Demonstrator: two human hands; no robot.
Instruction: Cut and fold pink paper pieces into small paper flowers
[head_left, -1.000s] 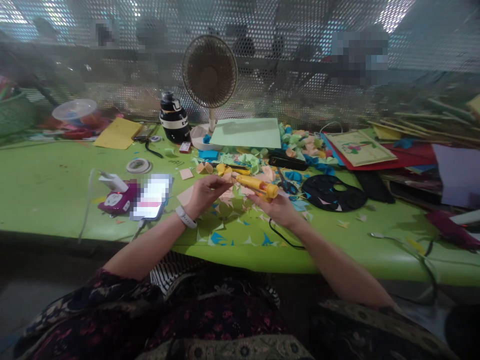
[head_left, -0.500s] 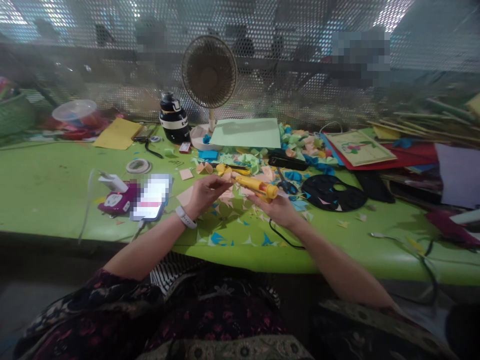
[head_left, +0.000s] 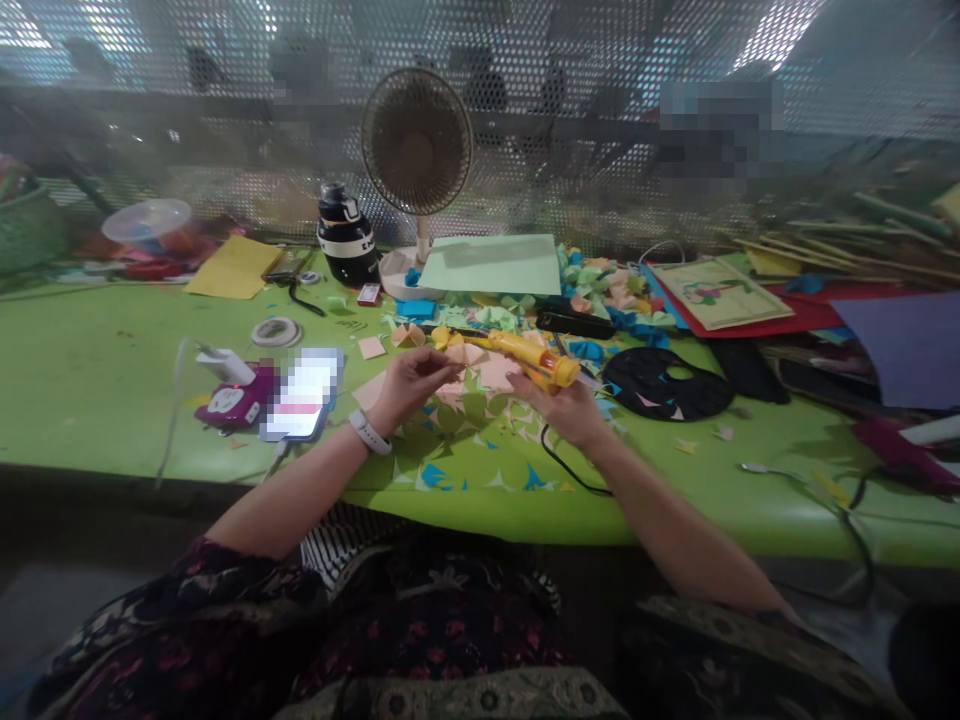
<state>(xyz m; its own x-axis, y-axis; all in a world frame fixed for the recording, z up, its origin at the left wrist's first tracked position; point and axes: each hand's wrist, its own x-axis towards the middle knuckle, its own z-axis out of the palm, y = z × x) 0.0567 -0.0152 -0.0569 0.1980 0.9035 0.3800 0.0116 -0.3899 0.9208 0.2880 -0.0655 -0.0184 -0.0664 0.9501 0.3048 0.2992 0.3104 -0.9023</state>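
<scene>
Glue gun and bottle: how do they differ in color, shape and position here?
The glue gun is mostly yellow, while the bottle is black with a white band. The glue gun has a slim body; the bottle is thicker and rounded. The right hand holds the glue gun at a slant, while the bottle stands upright, untouched, farther back on the table. Both have lettering or color against the green tabletop? No shared feature is plain.

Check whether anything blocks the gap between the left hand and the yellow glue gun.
Nothing visible clearly blocks it. The left hand is apart from the yellow glue gun, held in the right hand. Pink paper shows in that gap; whether any is raised off the green table is hard to tell.
</scene>
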